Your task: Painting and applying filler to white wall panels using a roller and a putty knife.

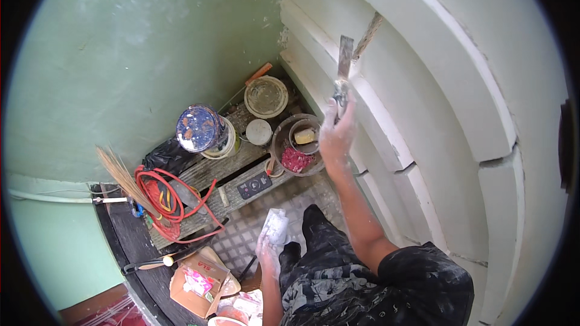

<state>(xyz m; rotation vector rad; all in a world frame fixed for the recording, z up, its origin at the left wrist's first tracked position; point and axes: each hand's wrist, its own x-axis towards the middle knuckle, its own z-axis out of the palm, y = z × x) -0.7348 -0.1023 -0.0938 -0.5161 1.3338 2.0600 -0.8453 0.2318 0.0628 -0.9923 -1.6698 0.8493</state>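
- Worker's right hand, plaster-caked, raised w/ fingers wrapped tight round the handle of a putty knife; blade tip sits against the white stepped moulding on the wall, just beside a bare tan gap in the finish.
- Left hand hangs low by the knee, fingers curled round a flat tool loaded w/ white filler; hand closed on it, not slack.
- Below, on a wooden pallet: paint-spattered bucket, lidded white tub, dark basin holding a yellow sponge and a red rag; coiled red cable and a straw broom at the pallet's left end.
- Judgement: best results prob. come from keeping the blade at a shallow angle, pressing filler into the gap, then drawing along the moulding's edge in one pass so the step profile stays crisp.
- Keep the reserve filler level in the low hand so nothing drips.
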